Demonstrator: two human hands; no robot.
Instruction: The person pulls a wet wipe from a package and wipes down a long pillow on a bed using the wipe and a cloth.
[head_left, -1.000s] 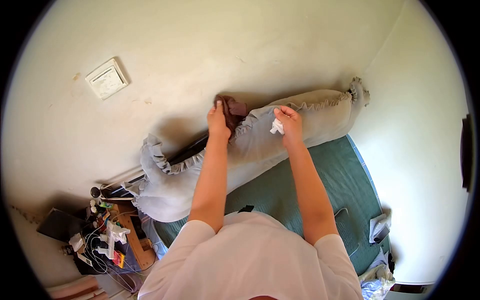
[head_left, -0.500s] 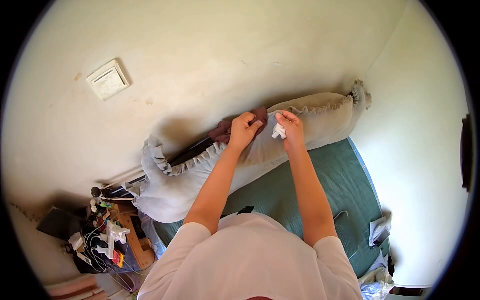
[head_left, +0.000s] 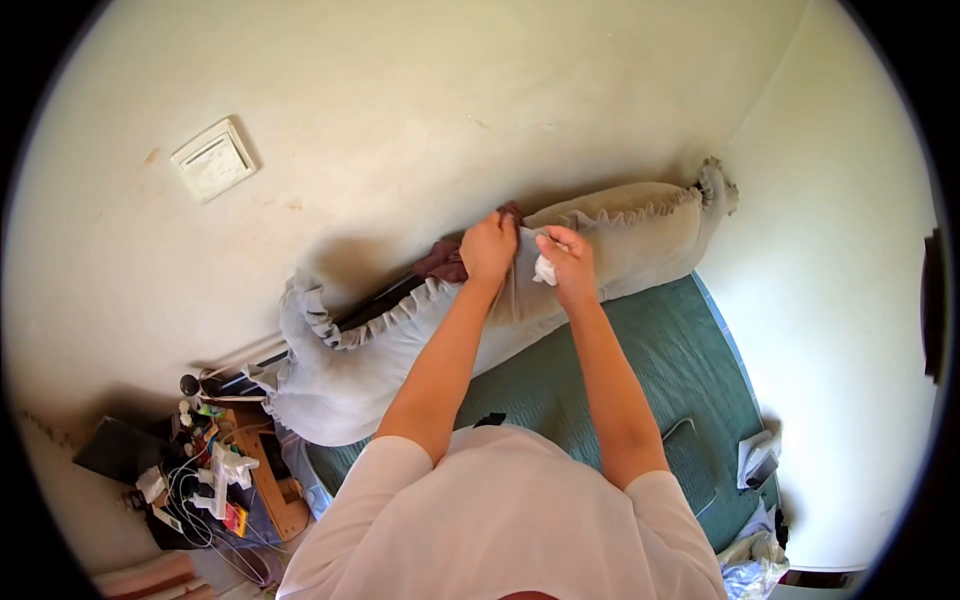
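Note:
A grey ruffled fabric cover (head_left: 350, 390) is draped over a long headboard-like piece along the wall. Closed at its top edge is my left hand (head_left: 487, 250), with a bunched maroon cloth (head_left: 440, 262) showing above and to the left of its fingers. Folds run down the cover just below that hand. A short gap to the right, my right hand (head_left: 570, 268) pinches a crumpled white tissue-like wad (head_left: 545, 270) between thumb and fingers. Its fingertips are close to the cover; whether they also grip it I cannot tell.
A green quilted bed mat (head_left: 640, 350) lies below the cover. At the lower left, a cluttered wooden stand (head_left: 280, 505) carries cables and a white power strip (head_left: 215, 485). A light switch (head_left: 213, 160) is on the wall. Bagged items (head_left: 758, 460) rest at the bed's right edge.
My left hand has turned and moved slightly up on the maroon cloth, hiding more of it. My right hand has come a little left and down with the white wad, nearer the left hand.

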